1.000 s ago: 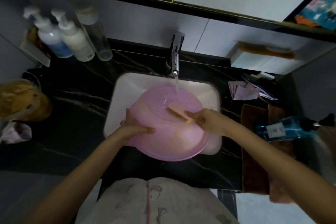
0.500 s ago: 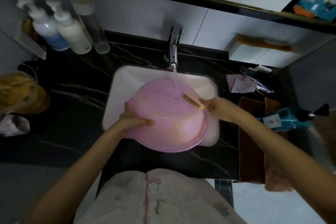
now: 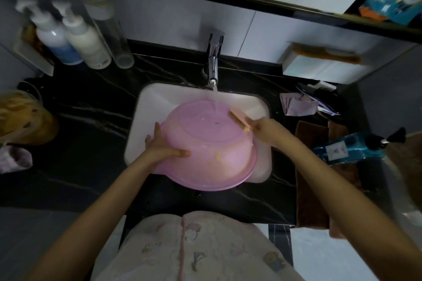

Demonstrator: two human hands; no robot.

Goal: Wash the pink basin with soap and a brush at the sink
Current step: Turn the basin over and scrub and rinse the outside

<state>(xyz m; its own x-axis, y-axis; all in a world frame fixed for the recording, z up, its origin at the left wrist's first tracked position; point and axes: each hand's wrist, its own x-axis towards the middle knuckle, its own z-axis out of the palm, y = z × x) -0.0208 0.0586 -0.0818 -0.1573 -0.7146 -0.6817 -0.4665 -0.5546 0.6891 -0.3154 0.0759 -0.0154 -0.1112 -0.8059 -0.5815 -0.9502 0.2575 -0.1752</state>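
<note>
Brush slid rightward, clamped in right hand; left hand clasps pink basin

No text can be read here. The blue bottle lying at the right carries a white label with dark print, too blurred to read. The white pump bottle at the back left has small print near its base, also illegible.
</note>
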